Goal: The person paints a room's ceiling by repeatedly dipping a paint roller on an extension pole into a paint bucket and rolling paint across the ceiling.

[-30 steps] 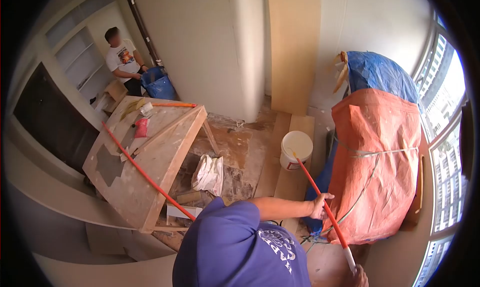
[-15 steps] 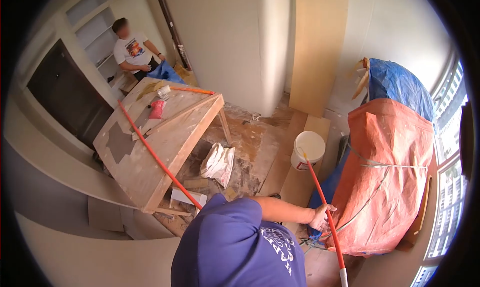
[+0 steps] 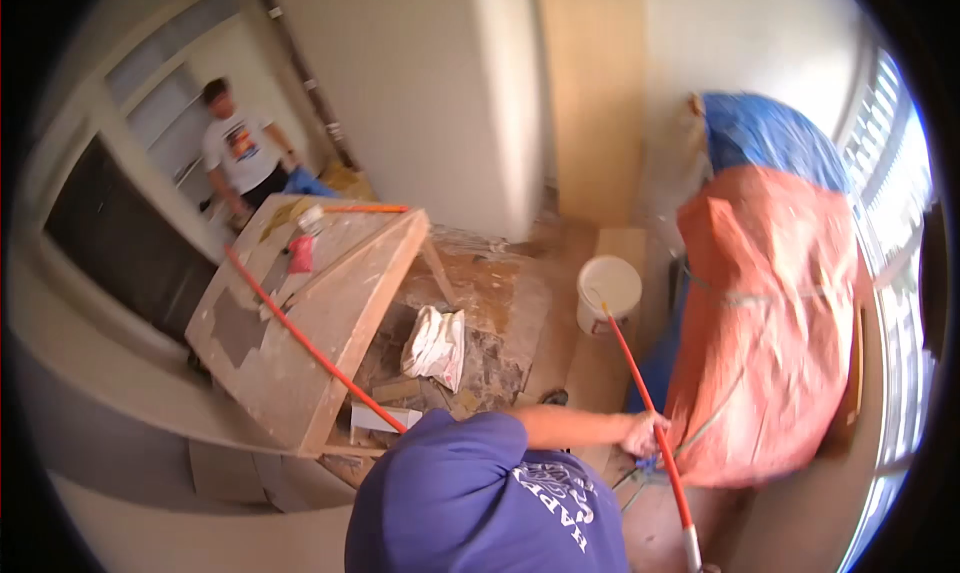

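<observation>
My left hand [image 3: 645, 434] is closed around a long red pole [image 3: 637, 377], with the arm stretched out to the right from a purple sleeve. The pole's yellow tip reaches the mouth of a white bucket [image 3: 612, 273]; whether it touches anything inside is hard to see. Its lower end has a pale section near the bottom edge of the view. A small dark sliver beside that end is too little to identify, and my right hand does not show. Just right of my left hand stands a bulky pile wrapped in an orange tarp [image 3: 765, 353].
A worktable [image 3: 390, 293] on the left carries a second red pole [image 3: 320, 348] and a pink bag [image 3: 300, 255]. A crumpled white sack [image 3: 435, 345] lies on the littered floor. Behind the table stands another person [image 3: 240, 148]. Blue tarp [image 3: 770, 143] tops the pile.
The whole view has shifted and blurred slightly. My left hand keeps its grip on the pole. Behind the table, the other person has lowered an arm towards the tabletop.
</observation>
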Tool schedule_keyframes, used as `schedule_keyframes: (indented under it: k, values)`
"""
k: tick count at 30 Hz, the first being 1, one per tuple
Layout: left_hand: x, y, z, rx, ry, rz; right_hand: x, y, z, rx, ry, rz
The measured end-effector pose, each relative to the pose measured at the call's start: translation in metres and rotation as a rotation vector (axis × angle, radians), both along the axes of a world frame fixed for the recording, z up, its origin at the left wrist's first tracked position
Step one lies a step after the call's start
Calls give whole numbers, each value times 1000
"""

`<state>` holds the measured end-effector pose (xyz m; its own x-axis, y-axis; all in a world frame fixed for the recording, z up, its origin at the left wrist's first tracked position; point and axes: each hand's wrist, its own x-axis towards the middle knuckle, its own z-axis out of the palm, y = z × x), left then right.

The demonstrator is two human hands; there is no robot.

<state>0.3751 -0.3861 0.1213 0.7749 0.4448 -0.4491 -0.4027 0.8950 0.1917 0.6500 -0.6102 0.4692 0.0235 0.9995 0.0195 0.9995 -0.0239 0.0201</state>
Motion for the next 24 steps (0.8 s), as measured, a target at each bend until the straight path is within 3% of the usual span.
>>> schedule_keyframes:
  k: [3, 5, 9, 14, 17, 21, 24]
  values:
    - [-2, -6, 23, 21, 112, 63, 6, -6, -5, 17, 30, -37]
    - [-4, -3, 11, -54, 199, 103, 18, -15, -33, -12, 117, -101]
    - [-15, -1, -19, -78, 319, 167, 0, -23, -18, -19, 155, -137]
    - [-13, -1, 1, -83, 498, 161, -5, -31, -16, 42, 169, -111]
    - [-12, -4, 18, -69, 514, 186, -12, -32, 2, 31, 125, -176]
    - [-29, 10, 25, -108, 484, 236, -28, -18, 2, 99, 127, -76]
    - [-38, 26, 3, -131, 500, 185, -42, -4, -15, 86, 147, -34]
